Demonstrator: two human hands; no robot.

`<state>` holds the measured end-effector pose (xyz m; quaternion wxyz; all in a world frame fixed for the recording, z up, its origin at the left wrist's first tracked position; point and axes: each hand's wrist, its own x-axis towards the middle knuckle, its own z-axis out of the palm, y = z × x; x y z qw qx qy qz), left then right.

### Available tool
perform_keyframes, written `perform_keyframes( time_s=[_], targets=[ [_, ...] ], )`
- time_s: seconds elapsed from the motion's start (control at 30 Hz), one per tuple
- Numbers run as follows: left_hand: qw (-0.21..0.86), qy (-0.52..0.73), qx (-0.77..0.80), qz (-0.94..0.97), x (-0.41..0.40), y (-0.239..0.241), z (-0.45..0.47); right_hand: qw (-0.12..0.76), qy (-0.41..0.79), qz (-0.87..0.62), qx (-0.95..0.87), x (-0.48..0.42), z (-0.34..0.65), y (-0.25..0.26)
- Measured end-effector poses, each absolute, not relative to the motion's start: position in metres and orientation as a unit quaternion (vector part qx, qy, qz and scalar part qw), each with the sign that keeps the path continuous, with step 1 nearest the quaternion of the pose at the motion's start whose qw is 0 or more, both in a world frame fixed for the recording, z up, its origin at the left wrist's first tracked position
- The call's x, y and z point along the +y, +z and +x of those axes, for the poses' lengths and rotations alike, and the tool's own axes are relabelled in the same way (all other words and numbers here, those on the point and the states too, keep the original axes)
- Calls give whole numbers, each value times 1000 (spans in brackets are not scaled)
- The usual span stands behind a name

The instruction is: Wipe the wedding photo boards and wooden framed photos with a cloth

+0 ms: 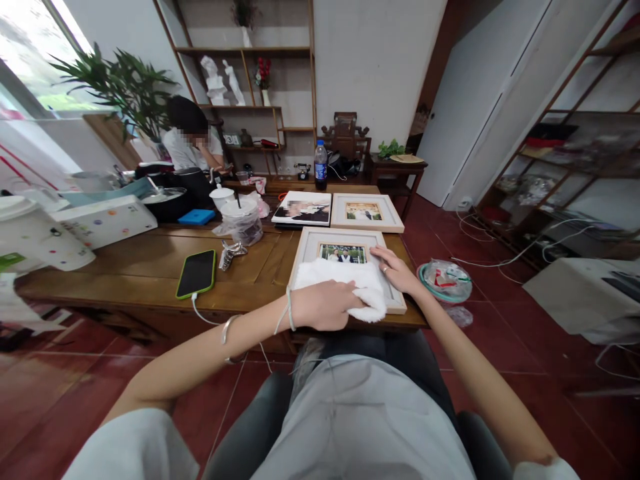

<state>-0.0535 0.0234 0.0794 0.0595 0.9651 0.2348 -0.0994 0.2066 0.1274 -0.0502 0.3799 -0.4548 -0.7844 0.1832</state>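
A light wooden picture frame (pixel 313 236) with a wide white mat and a photo (pixel 340 253) lies flat at the table's near edge. My left hand (pixel 323 305) is closed on a white cloth (pixel 336 273), which is spread over the lower part of the frame and bunched at its right end. The cloth hides the bottom of the photo. Resting on the frame's right side, my right hand (pixel 395 268) has its fingers stretched out and holds nothing. Behind lie a second framed photo (pixel 364 211) and a photo album (pixel 303 208).
A phone (pixel 196 274) on a white cable lies left on the wooden table (pixel 250 277). Beyond it stand a bagged cup (pixel 245 220), a blue box (pixel 197 217) and a dark drink bottle (pixel 321 165). A person (pixel 193 143) sits across. A lined bin (pixel 446 280) stands right on the floor.
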Motion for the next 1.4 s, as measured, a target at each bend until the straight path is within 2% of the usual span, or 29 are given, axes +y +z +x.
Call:
perform_keyframes(
  time_s=[0.17, 0.4, 0.57, 0.83, 1.1, 1.23, 1.4],
  targets=[
    [1, -88, 280, 956, 37, 56, -45, 380, 187, -451, -786, 127, 207, -49],
    [-67, -38, 394, 916, 125, 39, -36, 380, 191, -450, -785, 125, 207, -47],
    [-96, -25, 368, 924, 164, 37, -39, 378, 192, -450, -786, 125, 207, -47],
    [-34, -72, 290, 954, 89, 47, -34, 377, 193, -452, -785, 125, 207, -46],
    [11, -60, 252, 966, 20, 67, -43, 379, 189, -453, -784, 124, 207, -46],
    [-21, -71, 252, 965, 24, 64, -47, 384, 191, -451, -783, 124, 207, -46],
    [-35, -50, 299, 952, 77, 40, -52, 384, 192, -449, -784, 126, 207, -47]
  ],
)
